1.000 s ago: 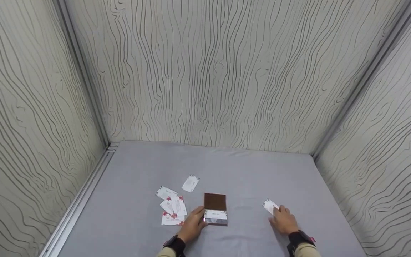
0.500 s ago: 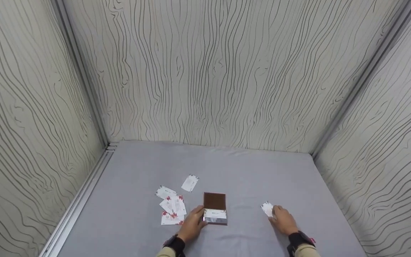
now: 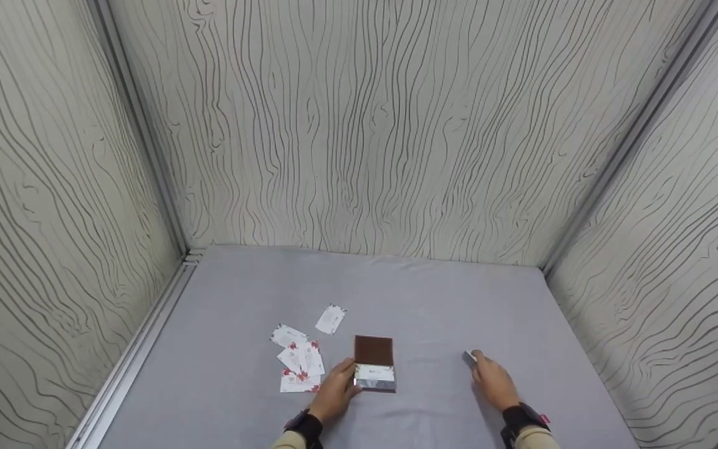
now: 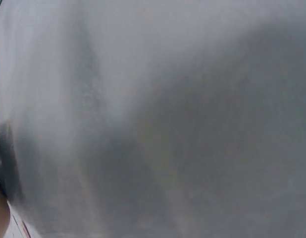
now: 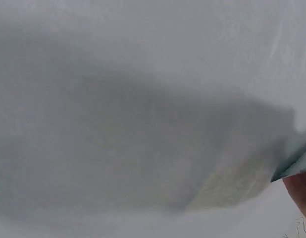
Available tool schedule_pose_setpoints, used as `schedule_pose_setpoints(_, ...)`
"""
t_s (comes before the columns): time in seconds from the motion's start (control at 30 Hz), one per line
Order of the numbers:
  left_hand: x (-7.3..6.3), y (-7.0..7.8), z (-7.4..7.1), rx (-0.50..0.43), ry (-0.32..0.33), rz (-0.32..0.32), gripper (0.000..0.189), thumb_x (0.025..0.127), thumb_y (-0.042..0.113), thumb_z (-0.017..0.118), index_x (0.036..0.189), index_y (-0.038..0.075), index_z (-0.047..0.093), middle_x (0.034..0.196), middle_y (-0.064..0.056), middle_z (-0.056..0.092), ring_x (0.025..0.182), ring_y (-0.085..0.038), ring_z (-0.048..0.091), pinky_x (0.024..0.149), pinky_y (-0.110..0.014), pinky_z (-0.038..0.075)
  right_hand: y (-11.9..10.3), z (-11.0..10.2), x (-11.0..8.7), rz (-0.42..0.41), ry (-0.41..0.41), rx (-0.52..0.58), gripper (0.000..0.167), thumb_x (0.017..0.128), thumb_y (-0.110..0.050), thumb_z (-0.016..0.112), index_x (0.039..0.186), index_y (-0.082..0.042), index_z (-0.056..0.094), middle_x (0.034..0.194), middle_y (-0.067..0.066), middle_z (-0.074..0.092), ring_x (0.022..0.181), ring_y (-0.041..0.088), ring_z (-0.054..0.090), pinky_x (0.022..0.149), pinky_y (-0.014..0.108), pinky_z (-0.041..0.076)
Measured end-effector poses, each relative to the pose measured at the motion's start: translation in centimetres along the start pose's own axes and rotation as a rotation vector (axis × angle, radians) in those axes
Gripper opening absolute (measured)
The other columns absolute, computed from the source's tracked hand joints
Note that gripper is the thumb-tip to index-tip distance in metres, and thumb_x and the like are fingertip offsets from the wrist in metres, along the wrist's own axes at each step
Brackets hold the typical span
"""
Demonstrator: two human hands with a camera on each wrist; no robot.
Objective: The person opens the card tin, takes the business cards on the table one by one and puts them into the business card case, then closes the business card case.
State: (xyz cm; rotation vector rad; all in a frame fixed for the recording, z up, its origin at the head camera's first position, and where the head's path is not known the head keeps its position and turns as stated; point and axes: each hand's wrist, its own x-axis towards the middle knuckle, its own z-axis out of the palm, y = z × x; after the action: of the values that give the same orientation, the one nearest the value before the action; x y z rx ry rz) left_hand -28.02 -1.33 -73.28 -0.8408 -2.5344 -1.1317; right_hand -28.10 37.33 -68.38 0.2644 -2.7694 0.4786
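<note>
An open brown card case [image 3: 373,350] lies on the grey cloth in the head view, with a white printed card [image 3: 375,373] in its lower half. My left hand [image 3: 335,391] grips the left edge of that case; the left wrist view catches only a bit of a finger [image 4: 0,215] at its border. To the right, my right hand [image 3: 495,381] pinches a small card [image 3: 469,358], which is tilted and seen nearly edge-on. In the right wrist view a corner of this card [image 5: 294,166] stands above the cloth beside the fingers [image 5: 299,191].
Several white cards with red or grey floral corners [image 3: 300,360] overlap left of the case. A single card [image 3: 331,318] lies behind them. Wood-patterned walls [image 3: 359,137] enclose the grey table [image 3: 434,305], and a metal rail [image 3: 134,355] runs down its left side.
The right-hand card has gone from lying flat with its printed face showing to being tilted up in the fingers. The left hand and case have hardly moved.
</note>
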Motion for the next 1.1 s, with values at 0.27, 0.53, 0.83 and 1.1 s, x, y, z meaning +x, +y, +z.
schedule_pose_setpoints(0.27,0.1,0.4,-0.4,-0.023,0.008,0.015,0.047,0.086,0.002,0.071,0.126,-0.018,0.055,0.131,-0.032,0.054,0.121,-0.05,0.051,0.102,-0.056,0.042,0.2,-0.4,0.2,0.002,0.042,-0.016,0.027,0.081,0.011,0.065,0.106,0.004,0.059,0.08,0.023,0.066,0.067,0.039,0.065,0.054,0.05,0.053)
schedule_pose_setpoints(0.53,0.0,0.2,-0.2,-0.014,0.019,0.021,0.047,0.086,0.004,0.072,0.124,-0.018,0.056,0.13,-0.032,0.054,0.12,-0.05,0.052,0.102,-0.054,0.043,-0.9,-0.3,0.6,-0.005,0.14,0.039,0.025,0.08,0.012,0.065,0.102,0.003,0.062,0.078,0.016,0.067,0.062,0.032,0.064,0.052,0.046,0.052)
schedule_pose_setpoints(0.83,0.0,0.0,0.0,-0.004,-0.007,-0.015,0.048,0.087,0.005,0.071,0.126,-0.018,0.055,0.132,-0.03,0.053,0.123,-0.048,0.05,0.104,-0.053,0.042,-2.4,0.3,1.5,-0.059,0.215,0.092,0.024,0.077,0.015,0.065,0.095,0.002,0.058,0.083,0.02,0.067,0.067,0.035,0.065,0.052,0.047,0.052)
schedule_pose_setpoints(1.1,0.0,0.1,-0.1,-0.015,-0.025,-0.045,0.047,0.088,0.004,0.07,0.127,-0.018,0.054,0.134,-0.029,0.052,0.125,-0.047,0.049,0.105,-0.054,0.04,-3.3,0.9,1.8,-0.106,0.143,0.155,0.055,0.072,0.015,0.063,0.125,0.005,0.054,0.098,0.022,0.066,0.081,0.036,0.066,0.062,0.05,0.054)
